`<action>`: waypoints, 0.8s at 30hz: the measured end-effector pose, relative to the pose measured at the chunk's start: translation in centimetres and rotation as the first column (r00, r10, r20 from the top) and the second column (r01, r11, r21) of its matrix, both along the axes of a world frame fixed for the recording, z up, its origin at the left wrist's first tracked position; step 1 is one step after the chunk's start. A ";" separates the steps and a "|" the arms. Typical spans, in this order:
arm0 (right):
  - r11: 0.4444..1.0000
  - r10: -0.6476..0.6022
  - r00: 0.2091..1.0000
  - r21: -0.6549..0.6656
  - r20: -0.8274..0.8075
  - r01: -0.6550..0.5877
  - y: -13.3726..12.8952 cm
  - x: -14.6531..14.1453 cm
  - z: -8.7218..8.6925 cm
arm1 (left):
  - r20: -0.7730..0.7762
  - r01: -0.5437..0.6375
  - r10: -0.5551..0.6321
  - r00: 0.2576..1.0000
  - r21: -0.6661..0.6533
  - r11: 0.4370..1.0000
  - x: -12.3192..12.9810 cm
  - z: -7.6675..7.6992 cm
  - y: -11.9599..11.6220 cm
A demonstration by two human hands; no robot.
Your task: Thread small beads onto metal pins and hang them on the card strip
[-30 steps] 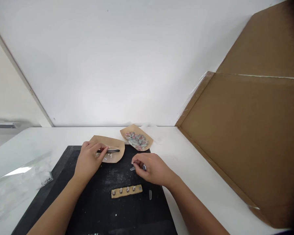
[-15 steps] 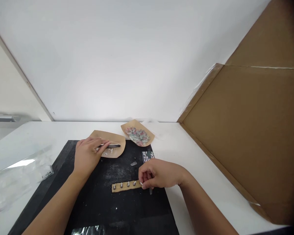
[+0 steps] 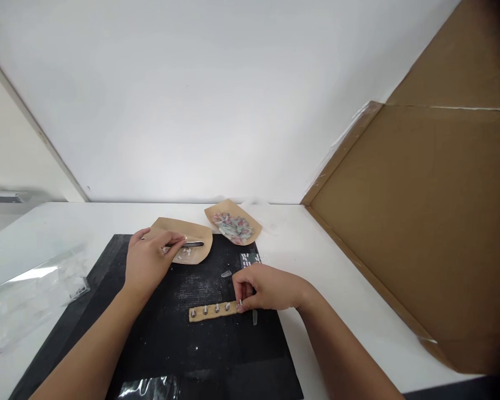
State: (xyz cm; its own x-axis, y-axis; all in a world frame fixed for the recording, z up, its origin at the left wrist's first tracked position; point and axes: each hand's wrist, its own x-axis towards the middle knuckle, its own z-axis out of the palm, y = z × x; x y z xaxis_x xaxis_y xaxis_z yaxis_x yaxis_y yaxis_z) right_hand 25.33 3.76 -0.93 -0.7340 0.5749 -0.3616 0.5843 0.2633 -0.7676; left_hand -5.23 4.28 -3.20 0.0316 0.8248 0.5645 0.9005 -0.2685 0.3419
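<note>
While the tan strip (image 3: 214, 310) lies flat on the black mat (image 3: 158, 339), near its right edge, we note four small metal studs standing in a row along it, and the right hand (image 3: 266, 290) pinched closed over the strip's right end. A small metallic piece shows at the fingertips (image 3: 240, 305), touching or just above that end; we cannot tell whether it is seated. We judge the step in hand to be the setting of a fifth stud beside the four already placed.

The left hand (image 3: 148, 262) rests further back on the mat, fingers closed on dark tweezers (image 3: 187, 244) whose tips lie over a brown paper tray (image 3: 191, 244) holding a few pale small parts. A second brown paper tray (image 3: 233, 225), just beyond, carries a heap of reddish and pale green pieces. Two small clear pieces lie on the mat, one (image 3: 226, 274) behind the right hand and one (image 3: 255, 317) just in front of it; a printed label (image 3: 250, 258) sits at the mat's far right edge.

In our judgement, the next move calls for a steady downward press at the strip's end without shifting the strip.

Clear plastic wrapping (image 3: 29, 294) lies on the white bench (image 3: 325, 266) to the left, and a large cardboard sheet (image 3: 433, 222) leans at the right.
</note>
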 end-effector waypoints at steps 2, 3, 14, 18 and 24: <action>1.000 0.002 1.000 0.019 0.006 -0.002 0.0 -0.1 0.0 | 0.008 0.006 -0.006 1.000 0.005 1.000 0.1 0.2 -0.1; 1.000 0.001 1.000 0.018 0.007 -0.001 0.0 -0.1 0.0 | 0.017 0.025 -0.025 1.000 0.013 1.000 0.1 0.3 -0.1; 1.000 0.010 1.000 0.020 -0.018 -0.009 0.3 -0.1 -0.6 | 0.092 0.704 -0.705 0.703 -0.230 0.672 3.5 2.0 -3.6; 0.999 0.014 1.000 0.044 -0.018 -0.013 0.2 -0.2 -0.6 | 0.028 0.726 -0.769 0.639 -0.351 0.591 5.0 1.4 -4.2; 0.999 0.028 0.999 0.043 -0.024 -0.027 0.2 -0.3 -0.5 | -0.067 0.632 -0.737 0.672 -0.466 0.619 5.9 0.1 -4.4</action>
